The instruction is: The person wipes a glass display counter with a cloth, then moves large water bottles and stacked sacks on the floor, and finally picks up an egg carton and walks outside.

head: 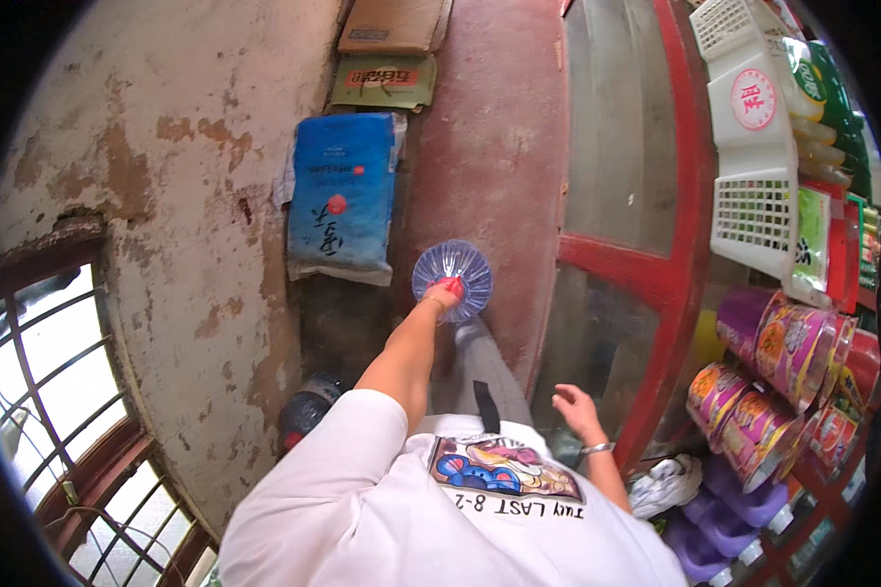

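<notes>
My left hand [444, 293] reaches forward and grips the red top of a large clear ribbed plastic bottle [473, 268]. Seen from above, the bottle stands over the dull red floor [484, 169]; whether it touches the floor I cannot tell. Its lower part is hidden beneath its wide shoulder. At my right side, my right hand [577, 412] holds nothing, its fingers loosely bent and apart. Closest to that hand is the red-framed glass cabinet [620, 275].
Left of the bottle lies a blue printed sack [345, 191], with cardboard boxes [389, 44] beyond it. A dark-looking bottle [308, 414] stands by the peeling wall [183, 220]. Atop the cabinet are a white plastic basket [752, 176], purple instant-noodle cups [749, 425] and purple jugs [719, 521].
</notes>
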A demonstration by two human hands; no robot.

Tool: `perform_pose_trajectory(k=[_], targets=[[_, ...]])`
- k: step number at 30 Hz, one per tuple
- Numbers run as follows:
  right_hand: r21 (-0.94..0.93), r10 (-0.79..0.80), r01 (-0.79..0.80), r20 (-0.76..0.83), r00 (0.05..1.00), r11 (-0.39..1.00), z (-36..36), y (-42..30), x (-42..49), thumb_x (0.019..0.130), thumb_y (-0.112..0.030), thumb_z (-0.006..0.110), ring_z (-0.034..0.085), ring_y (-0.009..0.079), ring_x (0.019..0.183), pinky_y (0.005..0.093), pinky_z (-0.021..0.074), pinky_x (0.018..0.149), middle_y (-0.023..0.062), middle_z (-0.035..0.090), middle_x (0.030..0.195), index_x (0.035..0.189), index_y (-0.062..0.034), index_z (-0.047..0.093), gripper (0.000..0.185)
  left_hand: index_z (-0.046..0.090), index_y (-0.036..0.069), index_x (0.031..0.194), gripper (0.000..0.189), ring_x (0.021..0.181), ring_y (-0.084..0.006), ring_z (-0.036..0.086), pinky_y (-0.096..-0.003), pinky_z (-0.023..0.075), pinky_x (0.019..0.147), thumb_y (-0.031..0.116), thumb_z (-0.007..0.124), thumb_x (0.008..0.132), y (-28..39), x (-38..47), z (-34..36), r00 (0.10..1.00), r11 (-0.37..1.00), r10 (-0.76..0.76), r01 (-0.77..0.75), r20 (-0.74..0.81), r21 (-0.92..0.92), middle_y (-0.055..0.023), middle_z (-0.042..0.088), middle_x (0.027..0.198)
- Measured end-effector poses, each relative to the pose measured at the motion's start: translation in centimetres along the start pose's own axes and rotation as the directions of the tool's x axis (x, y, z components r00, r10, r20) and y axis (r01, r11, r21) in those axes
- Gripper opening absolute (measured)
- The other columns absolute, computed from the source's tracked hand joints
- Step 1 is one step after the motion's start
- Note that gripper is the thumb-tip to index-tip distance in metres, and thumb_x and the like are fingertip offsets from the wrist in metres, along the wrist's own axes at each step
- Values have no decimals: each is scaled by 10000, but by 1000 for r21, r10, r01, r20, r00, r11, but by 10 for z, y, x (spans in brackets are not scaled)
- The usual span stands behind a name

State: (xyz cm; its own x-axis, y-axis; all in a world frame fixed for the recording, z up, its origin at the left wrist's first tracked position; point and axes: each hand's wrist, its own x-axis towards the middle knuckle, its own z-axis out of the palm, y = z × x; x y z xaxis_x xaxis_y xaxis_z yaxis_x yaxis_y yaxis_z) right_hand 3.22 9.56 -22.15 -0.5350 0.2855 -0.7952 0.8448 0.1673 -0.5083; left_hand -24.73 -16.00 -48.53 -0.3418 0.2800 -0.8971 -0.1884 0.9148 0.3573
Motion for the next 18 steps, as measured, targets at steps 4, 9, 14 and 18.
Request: perform_pose_trajectory(k=[4, 9, 14, 18], targets=[[33, -23, 26, -94, 995, 999, -3, -13, -5, 819, -189, 654, 635, 155, 835, 285, 503, 762, 102, 673, 934, 1110, -21, 611, 338, 572, 149, 1203, 598, 1151, -297, 538, -351, 429, 954, 252, 693, 626, 103, 16, -18, 998, 995, 10, -17, -69, -97, -175, 585, 1191], [147, -13, 29, -107, 994, 989, -7, -35, -4, 837, -135, 640, 622, 144, 929, 271, 493, 826, 99, 660, 1010, 1155, -22, 589, 342, 564, 102, 1197, 633, 1087, -296, 578, -343, 459, 904, 225, 704, 592, 181, 82, -25, 987, 992, -19, -2, -163, -125, -171, 625, 1106], [249, 96, -74, -78, 992, 966, -1, -50, 0, 823, -120, 643, 640, 149, 890, 268, 516, 765, 128, 660, 1019, 1144, -18, 591, 340, 539, 56, 1183, 634, 1053, -285, 589, -355, 465, 891, 180, 725, 589, 249, 144, -52, 976, 987, 128, -143, -175, -76, -161, 624, 1090], [231, 55, -41, -55, 997, 972, 3, -58, -2, 817, -117, 643, 645, 164, 889, 274, 518, 761, 143, 658, 1014, 1141, -16, 591, 343, 563, 45, 1132, 613, 1036, -305, 601, -358, 472, 879, 292, 747, 602, 275, 125, -89, 949, 981, 155, -181, -274, -71, -199, 624, 1081]])
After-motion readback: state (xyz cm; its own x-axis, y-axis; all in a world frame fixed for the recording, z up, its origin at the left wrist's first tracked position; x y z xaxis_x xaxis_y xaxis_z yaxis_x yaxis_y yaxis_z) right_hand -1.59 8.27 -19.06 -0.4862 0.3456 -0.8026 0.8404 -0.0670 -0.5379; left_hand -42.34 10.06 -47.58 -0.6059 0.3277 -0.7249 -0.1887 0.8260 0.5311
